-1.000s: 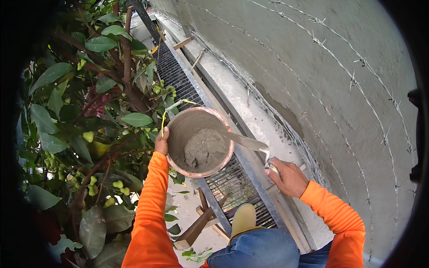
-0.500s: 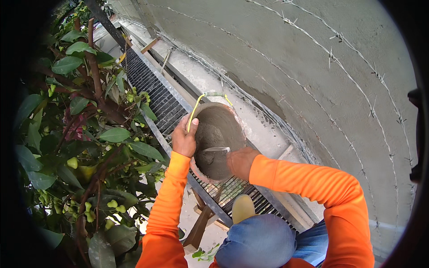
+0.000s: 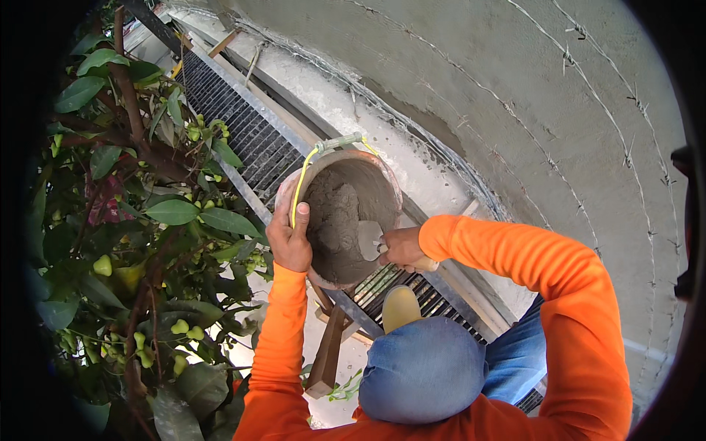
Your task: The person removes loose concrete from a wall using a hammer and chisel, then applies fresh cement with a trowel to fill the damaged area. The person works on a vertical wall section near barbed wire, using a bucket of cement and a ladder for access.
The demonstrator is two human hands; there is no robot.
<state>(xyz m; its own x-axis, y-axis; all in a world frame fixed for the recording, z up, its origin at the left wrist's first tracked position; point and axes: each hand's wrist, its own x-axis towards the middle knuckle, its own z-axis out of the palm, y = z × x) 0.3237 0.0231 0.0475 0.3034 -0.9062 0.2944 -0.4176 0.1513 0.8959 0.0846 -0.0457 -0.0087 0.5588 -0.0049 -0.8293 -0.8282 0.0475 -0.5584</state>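
Gripped by the left hand [image 3: 290, 239], the bucket [image 3: 376, 189] is reddish-brown, its cord [image 3: 301, 182] yellow, the mortar [image 3: 331, 213] inside grey. Gripped by the right hand [image 3: 403, 248], the trowel [image 3: 367, 239] is pale grey. Behind both grips, the sleeves [image 3: 515, 251] are orange, the boot [image 3: 401, 307] yellow, the jeans [image 3: 419, 367] blue; left, the leaves [image 3: 173, 212] green.

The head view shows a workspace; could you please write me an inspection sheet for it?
Surface: a slatted metal walkway runs beside a pale ledge.
Job's things: a bucket holds grey wet mix; a trowel has its blade inside the bucket.
Clutter: brown timber shows beside the walkway.
Hands: the left hand grips the bucket's rim; the right hand holds the trowel.
Cables: grey strands line the wall's foot; whether they are cables cannot be told.
Surroundings: leafy branches on the left; barbed wire and a grey wall on the right.
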